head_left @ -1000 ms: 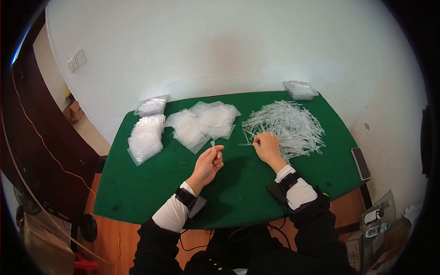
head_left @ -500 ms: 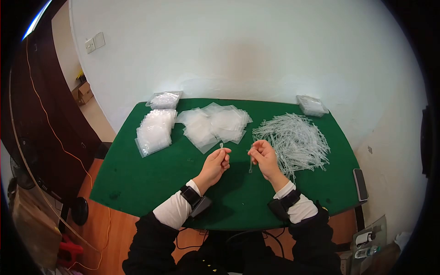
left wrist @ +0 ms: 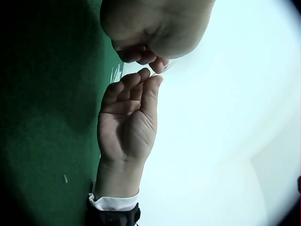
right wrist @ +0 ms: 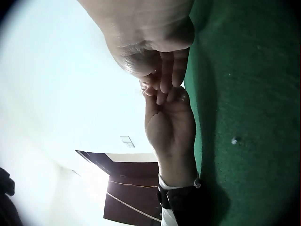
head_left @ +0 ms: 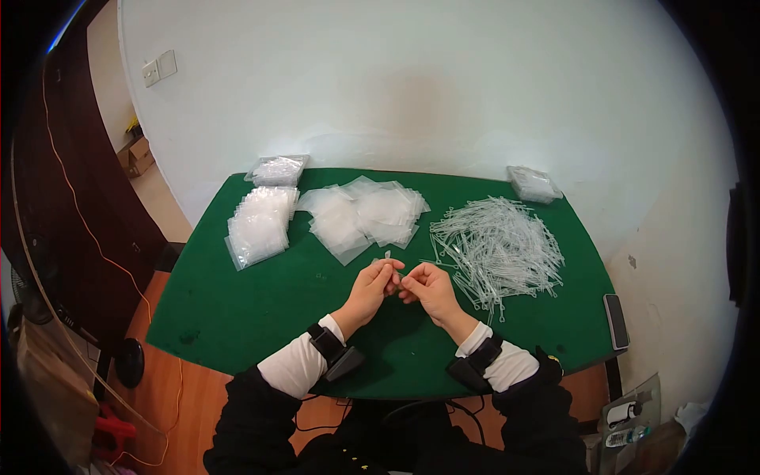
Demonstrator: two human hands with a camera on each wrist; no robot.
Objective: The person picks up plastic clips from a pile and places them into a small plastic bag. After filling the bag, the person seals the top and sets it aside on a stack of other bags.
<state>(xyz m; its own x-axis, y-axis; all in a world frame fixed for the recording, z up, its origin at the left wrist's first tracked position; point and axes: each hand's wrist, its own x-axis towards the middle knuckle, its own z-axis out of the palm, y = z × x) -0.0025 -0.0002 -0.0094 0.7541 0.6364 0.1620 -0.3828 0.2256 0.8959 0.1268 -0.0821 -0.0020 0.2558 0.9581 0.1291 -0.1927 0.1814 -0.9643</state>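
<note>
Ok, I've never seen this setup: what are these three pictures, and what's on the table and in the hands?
There is no machine: a person works with two bare hands. The wide picture comes from a camera on the person's head, looking down at the green table. The other two come from cameras on the wrists, so each shows its own hand close up, with the other hand facing it. On the table lie a pile of thin clear strips, loose clear bags, a neater stack of bags and, at the right edge, a phone. The left hand and right hand meet at the fingertips, both pinching a small clear piece; it is too small to tell more.
</note>
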